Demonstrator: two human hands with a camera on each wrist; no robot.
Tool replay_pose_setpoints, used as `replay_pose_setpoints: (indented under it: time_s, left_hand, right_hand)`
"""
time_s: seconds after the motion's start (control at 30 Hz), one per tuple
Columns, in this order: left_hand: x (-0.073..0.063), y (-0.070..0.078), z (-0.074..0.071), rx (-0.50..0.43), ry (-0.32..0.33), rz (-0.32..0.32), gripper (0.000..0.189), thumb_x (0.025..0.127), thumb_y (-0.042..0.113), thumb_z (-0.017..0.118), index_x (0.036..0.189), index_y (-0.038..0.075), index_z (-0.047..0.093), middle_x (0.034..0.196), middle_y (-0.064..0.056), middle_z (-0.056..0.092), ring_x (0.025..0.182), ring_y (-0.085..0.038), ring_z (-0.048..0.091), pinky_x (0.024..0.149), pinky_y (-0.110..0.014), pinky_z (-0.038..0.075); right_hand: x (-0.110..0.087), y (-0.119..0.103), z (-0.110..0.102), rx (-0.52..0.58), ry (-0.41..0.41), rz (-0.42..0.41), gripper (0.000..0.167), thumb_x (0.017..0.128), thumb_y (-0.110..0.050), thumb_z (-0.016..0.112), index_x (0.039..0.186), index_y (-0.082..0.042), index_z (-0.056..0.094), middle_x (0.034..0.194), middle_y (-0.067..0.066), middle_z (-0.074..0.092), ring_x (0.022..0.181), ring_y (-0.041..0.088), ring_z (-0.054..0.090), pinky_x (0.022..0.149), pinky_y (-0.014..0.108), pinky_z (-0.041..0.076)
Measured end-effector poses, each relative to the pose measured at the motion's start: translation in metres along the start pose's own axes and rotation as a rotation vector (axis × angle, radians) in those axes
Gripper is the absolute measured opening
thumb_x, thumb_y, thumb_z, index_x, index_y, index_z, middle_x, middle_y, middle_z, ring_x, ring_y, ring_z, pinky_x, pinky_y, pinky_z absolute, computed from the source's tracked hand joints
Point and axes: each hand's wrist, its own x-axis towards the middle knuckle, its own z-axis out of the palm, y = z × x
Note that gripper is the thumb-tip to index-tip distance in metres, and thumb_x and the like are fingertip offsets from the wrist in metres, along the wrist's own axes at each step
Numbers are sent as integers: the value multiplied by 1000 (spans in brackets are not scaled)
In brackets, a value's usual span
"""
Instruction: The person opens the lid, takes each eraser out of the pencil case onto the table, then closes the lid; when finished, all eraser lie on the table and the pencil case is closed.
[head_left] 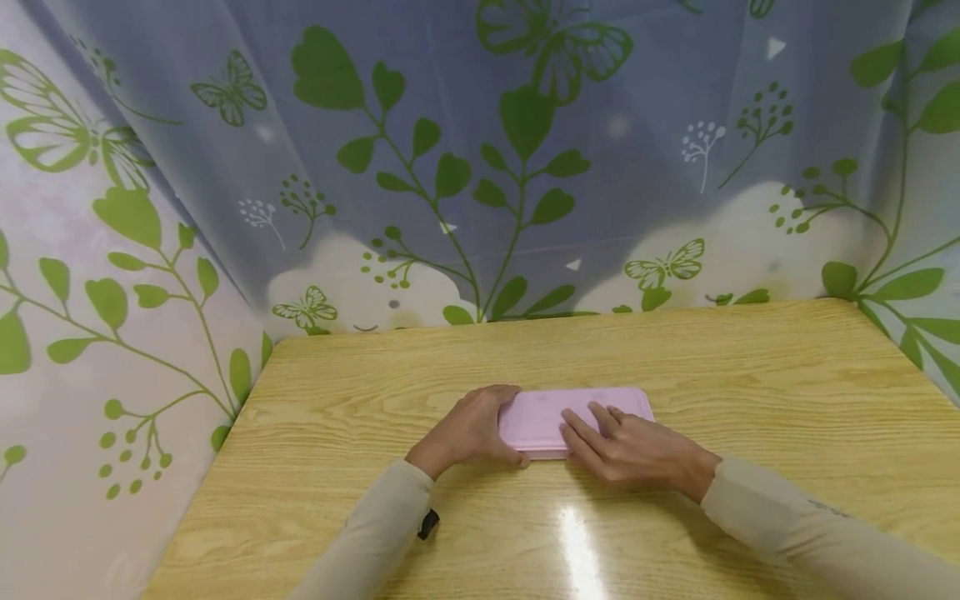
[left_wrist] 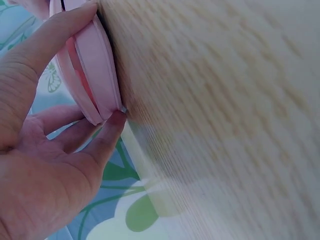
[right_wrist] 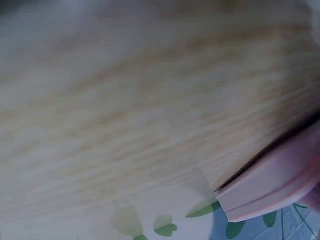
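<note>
A flat pink case [head_left: 536, 417] with rounded corners lies lengthwise across the wooden table. Around its left end my left hand [head_left: 472, 425] grips it, thumb along the near side and fingers at the far side. From the left wrist view, a narrow gap in the case's side wall [left_wrist: 97, 65] shows a brighter pink inside; the left hand [left_wrist: 60, 140] holds this end. My right hand [head_left: 630, 446] rests its extended fingers on the lid, towards the right half; its thumb is hidden. One end of the case [right_wrist: 270, 185] appears at the lower right of the right wrist view.
The wooden table [head_left: 360, 383] reaches back to a curtain [head_left: 450, 150] printed with leaves and butterflies. Another patterned panel [head_left: 112, 275] borders the left side. A small black object [head_left: 428, 525] shows at the left sleeve cuff.
</note>
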Motion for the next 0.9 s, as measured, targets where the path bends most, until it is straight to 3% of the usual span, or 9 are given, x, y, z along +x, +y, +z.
replay_pose_setpoints:
  time_s: [0.17, 0.33, 0.6, 0.8, 0.9]
  left_hand:
    - [-2, -1, -1, -5, -20, -8, 101, 68, 37, 96, 147, -2, 48, 145, -18, 52, 127, -30, 54, 110, -41, 46]
    - [-4, -5, -3, -77, -43, -5, 102, 70, 38, 95, 150, -1, 44, 147, -16, 50, 128, -27, 53, 108, -38, 47]
    - [-8, -15, -7, -294, -62, 33, 92, 80, 34, 89, 150, -4, 43, 149, -15, 49, 130, -25, 52, 107, -33, 49]
    - [-14, -20, -11, -457, -77, 11, 86, 85, 29, 85, 151, -4, 42, 151, -15, 47, 134, -27, 51, 110, -35, 46]
    - [-16, -21, -13, -504, -77, -14, 83, 87, 30, 83, 151, -2, 42, 152, -14, 46, 134, -28, 51, 109, -36, 47]
  right_hand:
    - [0, 0, -2, 59, 23, 56, 49, 114, -18, 23, 118, 2, 68, 114, 17, 72, 86, 34, 73, 64, 38, 64]
    - [-2, 1, -5, 112, 37, 106, 49, 114, -20, 23, 120, 2, 66, 118, 16, 71, 90, 32, 73, 69, 39, 64]
    - [-8, 7, -15, 188, 84, 160, 48, 114, -17, 24, 121, 3, 68, 117, 18, 71, 93, 30, 73, 74, 39, 63]
    - [-22, 16, -25, 193, 59, 195, 53, 114, -12, 18, 119, 3, 69, 115, 18, 72, 100, 30, 72, 82, 40, 62]
    - [-30, 19, -31, 204, 49, 230, 55, 113, -9, 16, 119, 4, 69, 115, 19, 72, 99, 31, 72, 79, 41, 62]
